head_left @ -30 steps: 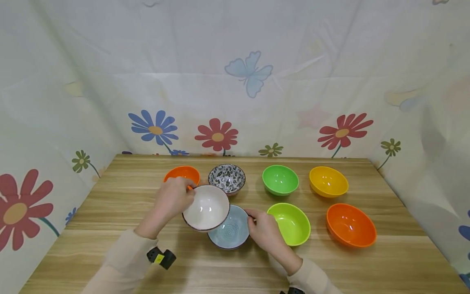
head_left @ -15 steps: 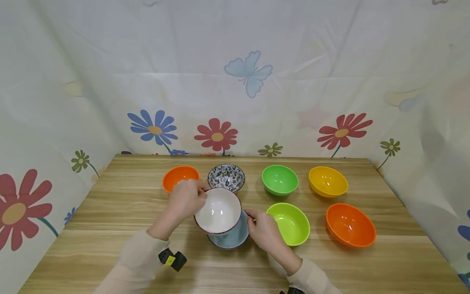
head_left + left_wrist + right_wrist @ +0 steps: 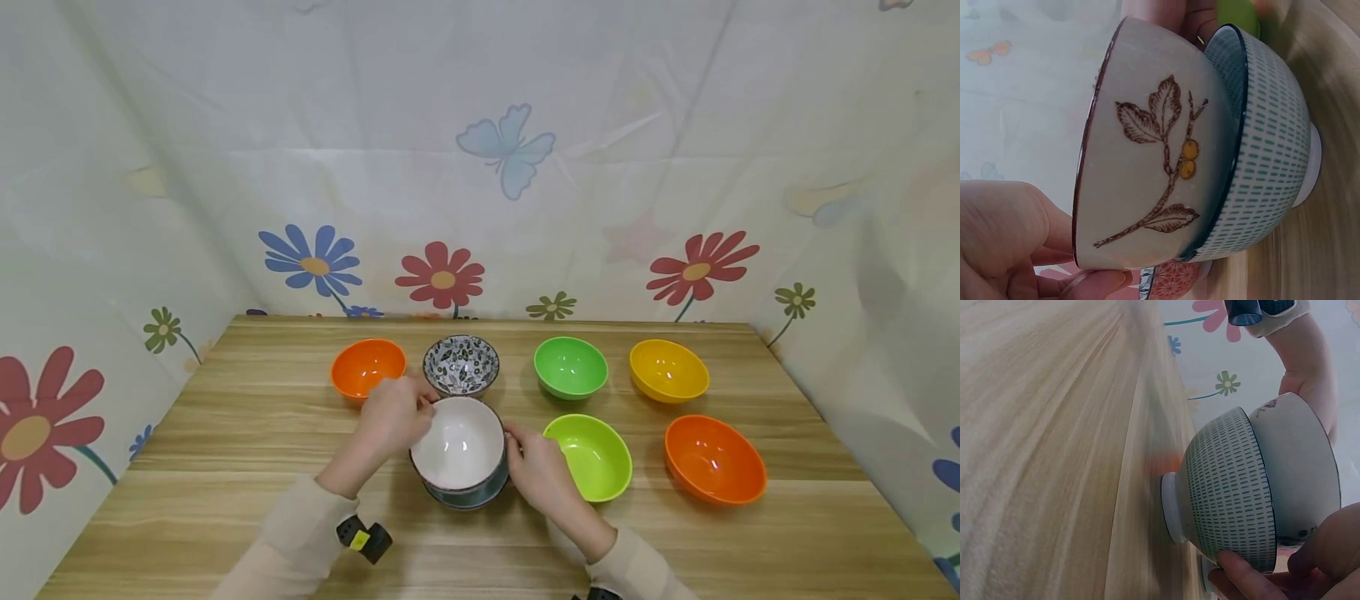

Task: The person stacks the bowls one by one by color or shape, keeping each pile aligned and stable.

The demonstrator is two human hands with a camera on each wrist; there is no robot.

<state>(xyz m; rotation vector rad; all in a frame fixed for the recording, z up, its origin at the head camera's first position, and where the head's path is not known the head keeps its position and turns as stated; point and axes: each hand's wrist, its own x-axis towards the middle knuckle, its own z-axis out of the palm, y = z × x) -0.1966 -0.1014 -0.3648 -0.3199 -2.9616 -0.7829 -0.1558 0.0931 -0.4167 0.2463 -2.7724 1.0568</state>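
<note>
back row on the bench (image 3: 262, 425), left to right, we list: one orange bowl (image 3: 367, 365); one bowl with a dark leafy pattern (image 3: 461, 365) on white inside; one green bowl (image 3: 571, 367); one yellow bowl (image 3: 669, 370). nearer, toward the right, we enter one lime bowl (image 3: 594, 460) and, beside and apart from it, a second, larger orange bowl (image 3: 715, 460). the bench we record as pale, striped wood grain. around it we note a whitish printed backdrop (image 3: 600, 192): blue butterfly (image 3: 510, 152), blue flower (image 3: 313, 265), red flowers (image 3: 441, 278).
</note>
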